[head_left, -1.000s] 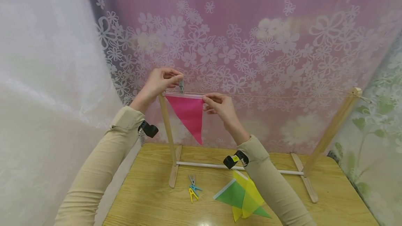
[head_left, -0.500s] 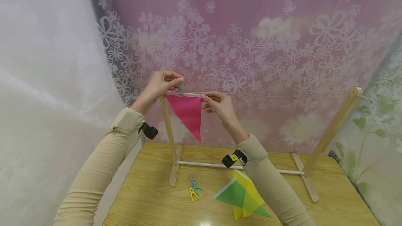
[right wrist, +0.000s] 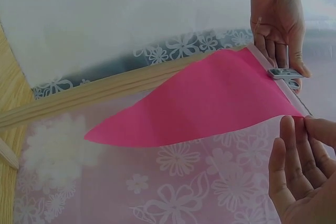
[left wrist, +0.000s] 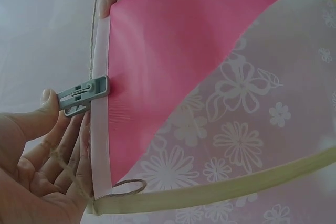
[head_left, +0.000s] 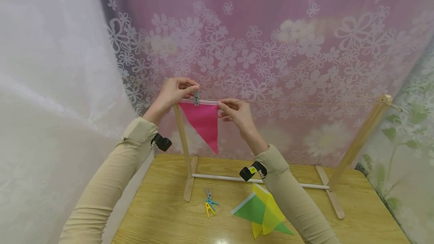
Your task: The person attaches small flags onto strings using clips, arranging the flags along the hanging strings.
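Note:
My left hand (head_left: 172,92) pinches the handle end of a grey clothespin (left wrist: 84,95), whose jaws sit over the white top band of a pink triangular pennant (head_left: 203,121). The pennant hangs point down along a thin twine (head_left: 288,103), near the left post (head_left: 182,138) of a wooden stand. With thumb and fingertips, my right hand (head_left: 239,115) pinches the pennant's upper right corner. In the left wrist view the twine runs close behind the band, and a loose loop of it (left wrist: 131,186) shows at the post's top.
Grey, blue and yellow clothespins (head_left: 209,202) lie together on the wooden table (head_left: 162,217). Right of them, green and yellow pennants (head_left: 252,208) overlap, partly under my right forearm. A white rod (head_left: 217,177) joins the stand's feet; its right post (head_left: 361,138) leans outward. A flowered curtain hangs behind.
The grey clothespin has come down from above the pennant's edge onto its white band. Both hands keep their grips, the left slightly lower than before.

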`<act>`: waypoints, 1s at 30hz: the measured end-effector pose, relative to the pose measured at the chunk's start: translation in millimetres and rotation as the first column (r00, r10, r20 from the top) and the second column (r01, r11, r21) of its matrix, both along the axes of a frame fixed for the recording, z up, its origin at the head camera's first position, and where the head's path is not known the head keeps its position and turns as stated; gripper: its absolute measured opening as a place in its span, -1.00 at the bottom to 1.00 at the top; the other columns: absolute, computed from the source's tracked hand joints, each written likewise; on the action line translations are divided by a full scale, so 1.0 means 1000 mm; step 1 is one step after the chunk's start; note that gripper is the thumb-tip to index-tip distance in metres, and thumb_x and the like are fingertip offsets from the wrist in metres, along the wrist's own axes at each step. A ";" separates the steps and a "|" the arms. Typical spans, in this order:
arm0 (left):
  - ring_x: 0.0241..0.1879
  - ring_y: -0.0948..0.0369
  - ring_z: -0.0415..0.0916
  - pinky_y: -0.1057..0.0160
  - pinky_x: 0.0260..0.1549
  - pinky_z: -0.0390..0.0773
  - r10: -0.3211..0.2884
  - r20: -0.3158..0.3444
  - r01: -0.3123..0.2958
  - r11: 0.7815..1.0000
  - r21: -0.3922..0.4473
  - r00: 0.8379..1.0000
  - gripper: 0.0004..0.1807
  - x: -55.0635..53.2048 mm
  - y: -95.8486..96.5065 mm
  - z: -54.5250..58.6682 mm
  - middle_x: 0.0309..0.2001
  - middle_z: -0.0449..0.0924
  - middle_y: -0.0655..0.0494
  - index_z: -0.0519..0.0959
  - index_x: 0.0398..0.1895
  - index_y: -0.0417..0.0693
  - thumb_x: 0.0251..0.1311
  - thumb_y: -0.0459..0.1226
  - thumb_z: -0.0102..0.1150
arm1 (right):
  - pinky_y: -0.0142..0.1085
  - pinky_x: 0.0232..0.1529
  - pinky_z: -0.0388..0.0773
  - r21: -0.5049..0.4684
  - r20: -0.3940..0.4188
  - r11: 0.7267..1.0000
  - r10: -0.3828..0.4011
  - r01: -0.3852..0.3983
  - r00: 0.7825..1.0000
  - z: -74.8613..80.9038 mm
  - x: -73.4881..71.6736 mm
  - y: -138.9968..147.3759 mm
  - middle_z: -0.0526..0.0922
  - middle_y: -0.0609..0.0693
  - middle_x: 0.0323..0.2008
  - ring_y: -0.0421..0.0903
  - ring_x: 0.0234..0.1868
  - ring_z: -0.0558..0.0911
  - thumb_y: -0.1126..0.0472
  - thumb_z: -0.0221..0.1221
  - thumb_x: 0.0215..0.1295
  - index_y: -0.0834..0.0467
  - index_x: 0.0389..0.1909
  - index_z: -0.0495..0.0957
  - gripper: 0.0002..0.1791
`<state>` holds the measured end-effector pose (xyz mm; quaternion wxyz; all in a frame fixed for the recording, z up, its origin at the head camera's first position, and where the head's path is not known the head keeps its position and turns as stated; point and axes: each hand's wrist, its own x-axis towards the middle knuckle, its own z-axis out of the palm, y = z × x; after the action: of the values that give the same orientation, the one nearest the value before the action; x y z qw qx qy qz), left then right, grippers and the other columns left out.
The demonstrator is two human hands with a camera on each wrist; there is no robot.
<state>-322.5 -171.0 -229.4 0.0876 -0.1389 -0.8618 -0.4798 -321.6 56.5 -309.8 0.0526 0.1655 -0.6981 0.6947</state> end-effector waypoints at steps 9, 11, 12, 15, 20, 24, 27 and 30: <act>-0.05 -0.07 0.70 0.08 -0.01 0.66 0.009 -0.002 -0.009 1.000 -0.018 1.000 -0.65 0.003 -0.001 -0.002 0.01 0.72 -0.13 0.69 0.07 -0.16 0.39 -0.12 0.27 | -0.26 -0.29 0.72 0.000 0.004 1.000 0.004 -0.004 1.000 -0.001 0.000 -0.001 0.76 -0.01 -0.26 -0.16 -0.42 0.74 0.11 0.30 0.39 0.30 0.06 0.66 -0.63; -0.07 -0.03 0.71 0.07 0.00 0.65 0.015 -0.001 -0.015 1.000 -0.024 1.000 -0.64 0.002 -0.001 -0.003 0.02 0.73 -0.12 0.69 0.08 -0.17 0.38 -0.12 0.27 | -0.26 -0.29 0.72 -0.003 0.005 1.000 0.005 -0.005 1.000 -0.001 -0.001 -0.002 0.76 -0.01 -0.26 -0.16 -0.42 0.74 0.12 0.31 0.39 0.30 0.06 0.66 -0.63; -0.07 -0.03 0.71 0.07 0.01 0.65 0.016 -0.002 -0.016 1.000 -0.026 1.000 -0.64 0.003 -0.001 -0.003 0.02 0.72 -0.12 0.69 0.09 -0.17 0.39 -0.12 0.27 | -0.26 -0.29 0.72 -0.003 0.005 1.000 0.004 -0.004 1.000 -0.001 -0.001 -0.002 0.76 0.00 -0.25 -0.17 -0.42 0.73 0.12 0.31 0.39 0.30 0.06 0.66 -0.63; -0.07 -0.02 0.72 0.06 0.02 0.65 0.021 0.002 -0.021 0.999 -0.030 1.000 -0.63 0.004 -0.001 -0.003 0.03 0.72 -0.11 0.69 0.09 -0.17 0.38 -0.12 0.27 | -0.26 -0.29 0.72 -0.002 0.006 1.000 0.003 -0.003 1.000 -0.002 0.000 -0.002 0.76 0.02 -0.24 -0.17 -0.43 0.73 0.12 0.30 0.39 0.30 0.06 0.66 -0.63; -0.07 -0.01 0.72 0.06 0.03 0.64 0.019 0.008 -0.018 0.999 -0.039 1.000 -0.66 0.005 0.000 -0.003 0.03 0.72 -0.11 0.69 0.08 -0.12 0.39 -0.12 0.26 | -0.25 -0.28 0.72 0.004 0.007 1.000 0.005 -0.006 1.000 -0.001 0.001 -0.001 0.76 0.04 -0.22 -0.17 -0.42 0.73 0.13 0.30 0.40 0.30 0.06 0.66 -0.64; -0.07 -0.01 0.72 0.07 0.03 0.64 0.013 0.006 -0.012 0.999 -0.042 1.000 -0.65 0.005 -0.001 -0.004 0.04 0.72 -0.11 0.70 0.08 -0.11 0.38 -0.10 0.27 | -0.27 -0.29 0.72 0.002 0.006 1.000 0.010 -0.010 1.000 -0.001 0.001 -0.001 0.76 0.08 -0.19 -0.18 -0.42 0.73 0.13 0.30 0.40 0.31 0.06 0.66 -0.63; -0.07 -0.01 0.72 0.07 0.03 0.64 0.011 0.004 -0.011 0.999 -0.047 1.000 -0.64 0.004 -0.001 -0.005 0.04 0.72 -0.10 0.69 0.09 -0.12 0.38 -0.10 0.27 | -0.29 -0.30 0.71 0.000 0.007 1.000 0.011 -0.011 1.000 -0.002 0.000 -0.001 0.76 0.11 -0.17 -0.18 -0.42 0.73 0.14 0.29 0.41 0.31 0.07 0.66 -0.64; -0.05 -0.01 0.71 0.05 0.06 0.63 0.013 0.010 -0.012 0.998 -0.057 1.000 -0.62 0.004 -0.001 -0.005 0.06 0.71 -0.10 0.68 0.12 -0.12 0.39 -0.09 0.26 | -0.29 -0.31 0.71 0.003 0.006 1.000 0.012 -0.012 1.000 -0.002 0.000 -0.001 0.75 0.11 -0.17 -0.19 -0.42 0.73 0.14 0.29 0.41 0.32 0.07 0.66 -0.64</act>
<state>-318.0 -171.8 -234.6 0.0821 -0.1334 -0.8765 -0.4552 -321.2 55.5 -311.7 0.0459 0.1676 -0.6982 0.6945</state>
